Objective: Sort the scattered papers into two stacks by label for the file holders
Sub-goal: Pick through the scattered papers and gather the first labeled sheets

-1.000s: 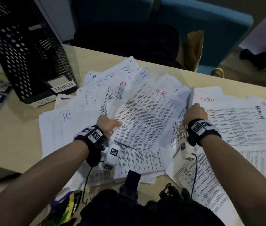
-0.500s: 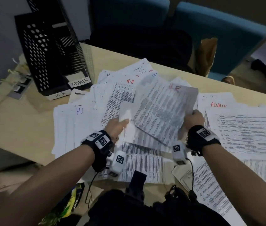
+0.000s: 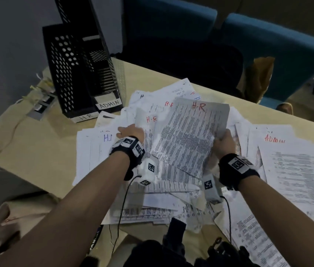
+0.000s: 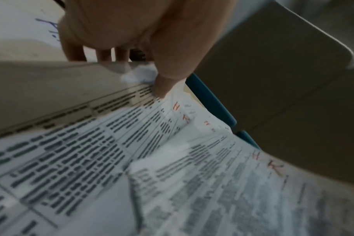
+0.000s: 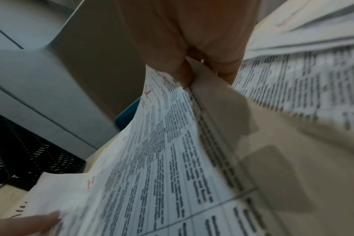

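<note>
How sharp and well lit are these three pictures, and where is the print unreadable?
Head view: dim, but the lifted white sheet marked H.R in red reads clearly. Left wrist view: motion blur smears the print. Right wrist view: the right hand is shadowed and blurred.

Landmark: file holders (image 3: 87, 74), standing side by side at the table's (image 3: 42, 147) far left corner.
- HR tag (image 3: 84, 117): at the holders' near foot; ADMIN tag (image 3: 109, 104) just right of it, slightly farther back.
- Paper heap (image 3: 171, 189): on the table, right of and nearer than the holders, spreading to the right edge of view.
- Lifted HR sheet (image 3: 189, 135): above the heap, right of the holders, tilted.
- Right hand (image 3: 224, 141): at that sheet's right edge, pinching it.
- Left hand (image 3: 131, 132): on the heap, between holders and lifted sheet.
- ADMIN sheets (image 3: 287, 151): far right of the holders, on the heap.
- Chairs (image 3: 267, 54): behind the table, right of the holders.
- Cable (image 3: 8, 139): on the table, left of and nearer than the holders.
</note>
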### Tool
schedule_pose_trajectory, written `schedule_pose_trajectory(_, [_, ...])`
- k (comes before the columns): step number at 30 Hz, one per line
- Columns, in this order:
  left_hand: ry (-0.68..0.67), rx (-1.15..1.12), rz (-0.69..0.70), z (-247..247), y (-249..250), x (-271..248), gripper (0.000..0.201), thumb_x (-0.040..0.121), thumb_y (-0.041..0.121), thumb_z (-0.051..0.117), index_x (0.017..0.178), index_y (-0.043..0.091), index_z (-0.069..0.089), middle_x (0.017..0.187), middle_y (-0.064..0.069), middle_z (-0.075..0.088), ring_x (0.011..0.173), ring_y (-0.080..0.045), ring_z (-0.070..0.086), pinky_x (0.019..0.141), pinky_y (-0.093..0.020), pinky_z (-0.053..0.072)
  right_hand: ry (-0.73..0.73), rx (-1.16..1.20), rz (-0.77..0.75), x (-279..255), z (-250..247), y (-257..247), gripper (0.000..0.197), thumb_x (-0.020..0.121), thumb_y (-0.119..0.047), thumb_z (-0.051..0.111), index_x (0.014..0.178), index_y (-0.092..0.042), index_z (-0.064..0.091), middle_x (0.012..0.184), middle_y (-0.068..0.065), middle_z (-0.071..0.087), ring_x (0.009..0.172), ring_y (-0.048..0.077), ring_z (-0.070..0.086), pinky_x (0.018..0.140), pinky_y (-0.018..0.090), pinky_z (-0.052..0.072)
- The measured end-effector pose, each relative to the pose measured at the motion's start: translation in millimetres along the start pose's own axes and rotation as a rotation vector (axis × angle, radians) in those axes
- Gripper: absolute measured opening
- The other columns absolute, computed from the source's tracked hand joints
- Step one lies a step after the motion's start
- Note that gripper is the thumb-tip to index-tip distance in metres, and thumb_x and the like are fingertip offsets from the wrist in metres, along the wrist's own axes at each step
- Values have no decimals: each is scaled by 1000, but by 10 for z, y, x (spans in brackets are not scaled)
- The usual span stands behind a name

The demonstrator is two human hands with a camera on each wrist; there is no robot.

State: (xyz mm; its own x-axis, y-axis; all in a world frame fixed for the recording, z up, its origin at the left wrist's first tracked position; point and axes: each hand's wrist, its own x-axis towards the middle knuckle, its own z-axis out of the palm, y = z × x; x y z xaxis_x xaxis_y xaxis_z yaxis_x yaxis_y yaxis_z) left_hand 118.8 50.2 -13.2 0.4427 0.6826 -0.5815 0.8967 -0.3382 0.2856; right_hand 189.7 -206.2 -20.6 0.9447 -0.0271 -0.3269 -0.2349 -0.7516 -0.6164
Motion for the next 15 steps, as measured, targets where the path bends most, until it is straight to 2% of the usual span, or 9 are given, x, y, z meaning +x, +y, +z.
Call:
schedule_pose_trajectory(3, [-33, -66, 2, 56, 39, 9, 50, 95, 23, 48, 144, 15, 36, 143, -19, 29, 129, -38, 36, 106, -43, 35, -53, 24, 70, 67, 167, -20, 32, 92, -3, 48, 123, 1, 42, 110, 23, 57, 84, 29, 50, 66, 33, 37])
schedule_pose_trajectory(5, [16, -147, 34, 121, 28, -29, 57, 92, 14, 52, 145, 17, 30, 141, -18, 31, 125, -39, 41, 104, -45, 39, -113, 44, 153, 86, 238, -20, 45, 86, -1, 58, 126, 2, 38, 99, 16, 54, 85, 31, 55, 61, 31, 42])
schedule_pose_trajectory(8, [89, -275, 90, 183, 7, -168, 67, 90, 13, 54, 146, 27, 21, 130, -12, 48, 111, -37, 52, 104, -46, 37, -150, 65, 202, 105, 259, -25, 63, 78, -3, 71, 127, 1, 32, 81, 5, 44, 68, 22, 49, 46, 27, 35])
schedule_pose_trajectory(10, [71, -306, 148, 260, 18, -300, 72, 89, 23, 57, 148, 29, 16, 111, -3, 60, 102, -28, 54, 106, -43, 33, -177, 71, 211, 145, 251, -5, 60, 80, -8, 71, 126, 0, 33, 82, 6, 45, 71, 23, 51, 46, 27, 34])
schedule_pose_trajectory(12, [-6, -353, 250, 372, 63, -442, 64, 91, 24, 58, 146, 24, 25, 112, -1, 63, 101, -28, 62, 98, -45, 46, -221, 75, 229, 201, 232, 17, 49, 83, -9, 65, 122, -3, 38, 84, 9, 48, 68, 22, 51, 47, 25, 34])
schedule_pose_trajectory(14, [-73, -307, 423, 501, 111, -589, 49, 95, 14, 52, 142, 17, 36, 119, -5, 62, 101, -31, 66, 87, -41, 57, -261, 79, 229, 241, 193, 57, 41, 78, -9, 62, 115, -3, 46, 86, 13, 53, 64, 20, 50, 49, 23, 36])
schedule_pose_trajectory(15, [-81, -252, 536, 558, 130, -652, 39, 96, 9, 50, 134, 13, 42, 114, -7, 63, 95, -30, 67, 80, -39, 59, -272, 85, 237, 246, 161, 70, 37, 76, -8, 61, 110, -1, 48, 84, 14, 53, 62, 20, 49, 50, 23, 37])
